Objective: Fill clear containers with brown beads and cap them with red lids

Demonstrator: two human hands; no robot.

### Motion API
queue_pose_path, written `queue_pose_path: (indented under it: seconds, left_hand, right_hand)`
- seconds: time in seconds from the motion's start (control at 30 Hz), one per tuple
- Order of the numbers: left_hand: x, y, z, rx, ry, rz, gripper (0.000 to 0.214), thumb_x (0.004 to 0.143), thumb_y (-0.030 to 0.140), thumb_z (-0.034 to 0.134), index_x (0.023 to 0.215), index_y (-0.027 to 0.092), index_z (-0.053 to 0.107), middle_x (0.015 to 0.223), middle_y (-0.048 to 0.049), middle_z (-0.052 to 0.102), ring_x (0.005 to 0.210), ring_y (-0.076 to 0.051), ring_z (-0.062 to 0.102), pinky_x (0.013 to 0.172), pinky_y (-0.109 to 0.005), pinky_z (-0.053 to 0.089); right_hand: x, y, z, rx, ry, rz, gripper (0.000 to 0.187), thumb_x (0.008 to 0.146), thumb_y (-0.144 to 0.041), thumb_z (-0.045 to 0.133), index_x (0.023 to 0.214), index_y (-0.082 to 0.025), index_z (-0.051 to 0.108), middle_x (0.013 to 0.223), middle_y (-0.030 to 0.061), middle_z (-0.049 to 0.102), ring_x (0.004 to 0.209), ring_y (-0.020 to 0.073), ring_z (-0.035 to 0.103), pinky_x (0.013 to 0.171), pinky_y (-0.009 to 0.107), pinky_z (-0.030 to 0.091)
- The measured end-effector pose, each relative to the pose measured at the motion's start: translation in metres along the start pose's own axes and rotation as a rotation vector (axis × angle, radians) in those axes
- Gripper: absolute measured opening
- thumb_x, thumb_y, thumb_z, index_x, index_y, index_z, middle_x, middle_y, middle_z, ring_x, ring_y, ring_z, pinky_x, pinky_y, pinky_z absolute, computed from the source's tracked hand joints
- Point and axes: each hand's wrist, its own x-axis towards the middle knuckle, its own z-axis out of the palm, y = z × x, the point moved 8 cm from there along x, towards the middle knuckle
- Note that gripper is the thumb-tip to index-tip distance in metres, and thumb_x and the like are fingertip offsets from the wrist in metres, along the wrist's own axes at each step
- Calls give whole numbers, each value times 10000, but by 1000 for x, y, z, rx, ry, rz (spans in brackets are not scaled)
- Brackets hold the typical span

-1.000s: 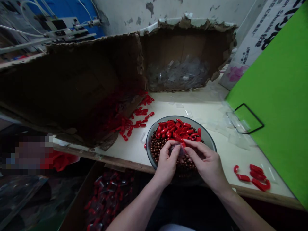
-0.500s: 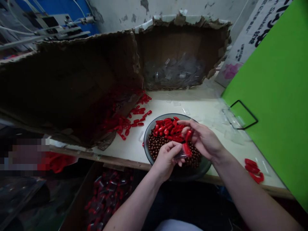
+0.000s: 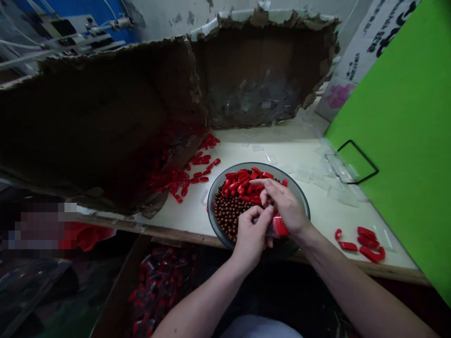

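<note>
Left hand [image 3: 251,240] grips a clear plastic bag [image 3: 269,230] above a glass bowl [image 3: 214,220]; can't tell whether the right hand [image 3: 282,204] holds anything in its grip.

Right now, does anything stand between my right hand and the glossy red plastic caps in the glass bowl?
Nothing visible: your right hand hangs directly above the glossy red plastic caps in the round glass bowl.

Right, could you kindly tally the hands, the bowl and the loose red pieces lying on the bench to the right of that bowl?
left hand: 1
right hand: 1
bowl: 1
red pieces right of the bowl: 5
Total: 8
</note>
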Motion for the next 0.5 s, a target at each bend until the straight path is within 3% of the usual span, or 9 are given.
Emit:
queue_pose_path:
  seconds: [0.17,0.3,0.37,0.43,0.5]
  left_hand:
    - [-4,3,-4,72,64,43,393,790,487,627,623,170,466,399,77,444,286,-44,385,286,-136,255]
    - [-4,9,0,116,-23,3,371,781,503,625,663,175,499,370,73,439,283,-64,391,281,-143,233]
    - [-6,20,-8,142,-31,10,363,769,509,632,690,172,523,409,63,475,302,-70,418,287,-148,257]
    - [-14,38,-39,155,106,73,361,753,515,639,718,169,543,481,59,509,332,-65,440,303,-151,294]
    - [-31,59,-98,159,396,188,354,739,511,645,744,169,557,533,67,507,367,-54,440,332,-147,324]
  right_hand:
    - [-10,-5,-8,-5,123,-103,362,941,-441,433,1054,-187,666,568,-44,430,516,86,377,495,218,318]
    - [-13,-9,1,122,140,-95,377,924,-467,445,1006,-185,681,565,-38,438,519,89,385,490,214,317]
    - [-13,-13,1,222,121,-80,433,917,-516,421,981,-182,688,578,-32,452,516,88,392,485,212,324]
    - [-14,-15,-23,237,175,-97,449,907,-540,421,981,-189,691,594,-28,470,517,88,408,489,211,343]
    - [-24,-13,-73,97,312,-119,372,874,-506,507,999,-207,690,626,-22,513,548,95,458,517,216,382]
